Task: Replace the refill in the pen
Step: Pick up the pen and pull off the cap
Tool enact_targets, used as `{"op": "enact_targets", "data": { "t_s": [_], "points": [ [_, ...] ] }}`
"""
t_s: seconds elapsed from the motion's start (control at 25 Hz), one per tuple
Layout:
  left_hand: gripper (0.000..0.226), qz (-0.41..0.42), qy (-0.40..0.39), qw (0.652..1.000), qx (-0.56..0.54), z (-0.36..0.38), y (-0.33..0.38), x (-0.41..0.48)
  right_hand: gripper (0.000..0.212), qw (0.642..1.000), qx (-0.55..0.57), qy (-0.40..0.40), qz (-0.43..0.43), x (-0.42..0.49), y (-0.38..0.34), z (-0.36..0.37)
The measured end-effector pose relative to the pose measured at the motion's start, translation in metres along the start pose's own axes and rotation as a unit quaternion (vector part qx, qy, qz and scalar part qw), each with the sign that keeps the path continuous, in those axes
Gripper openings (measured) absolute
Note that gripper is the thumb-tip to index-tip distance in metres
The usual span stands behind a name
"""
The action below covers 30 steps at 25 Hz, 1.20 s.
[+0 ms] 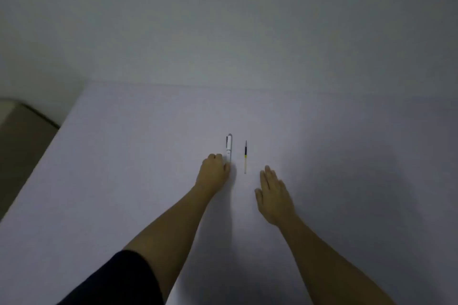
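A white pen point(229, 145) with a dark clip lies on the pale table, pointing away from me. My left hand point(213, 171) has its fingers curled around the pen's near end. Just to the right, parallel to the pen, lies a thin refill point(245, 157) with a dark upper part, a yellow band and a pale lower part. My right hand point(273, 195) rests flat on the table below and right of the refill, fingers extended, touching nothing.
The pale table point(148, 156) stands against a plain wall. Its left edge runs diagonally, with a brownish floor and a box-like object point(14, 116) beyond it at the far left.
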<state>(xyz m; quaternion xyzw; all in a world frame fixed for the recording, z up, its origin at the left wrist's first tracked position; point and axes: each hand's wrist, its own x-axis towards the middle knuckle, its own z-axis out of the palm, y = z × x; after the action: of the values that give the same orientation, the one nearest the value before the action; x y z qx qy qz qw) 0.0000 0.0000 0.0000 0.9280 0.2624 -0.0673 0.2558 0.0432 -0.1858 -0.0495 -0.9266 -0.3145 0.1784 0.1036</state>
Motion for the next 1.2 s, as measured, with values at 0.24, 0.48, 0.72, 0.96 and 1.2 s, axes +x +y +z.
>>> {"op": "enact_targets", "data": {
  "t_s": [0.24, 0.48, 0.72, 0.96, 1.2],
  "points": [
    [0.031, -0.053, 0.029, 0.998, -0.008, 0.016, 0.012, 0.035, 0.060, 1.000, 0.008, 0.015, 0.002, 0.007, 0.007, 0.023],
    [0.023, -0.110, 0.053, 0.992, -0.039, 0.030, 0.019, 0.047, 0.059, 1.000, 0.002, 0.020, 0.001, 0.008, 0.009, 0.025],
    [0.014, -0.020, 0.049, 0.993, -0.107, 0.010, 0.013, 0.015, 0.047, 0.949, 0.300, 0.065, 0.067, 0.017, -0.003, -0.008],
    [0.016, 0.117, -0.056, 0.979, -0.156, -0.015, 0.002, -0.040, 0.018, 0.833, 0.531, 0.118, 0.097, 0.010, -0.026, -0.065],
    [0.030, 0.176, 0.108, 0.975, -0.083, -0.014, 0.008, -0.069, 0.016, 0.788, 0.599, 0.118, 0.070, -0.015, -0.036, -0.072]
  ]
}}
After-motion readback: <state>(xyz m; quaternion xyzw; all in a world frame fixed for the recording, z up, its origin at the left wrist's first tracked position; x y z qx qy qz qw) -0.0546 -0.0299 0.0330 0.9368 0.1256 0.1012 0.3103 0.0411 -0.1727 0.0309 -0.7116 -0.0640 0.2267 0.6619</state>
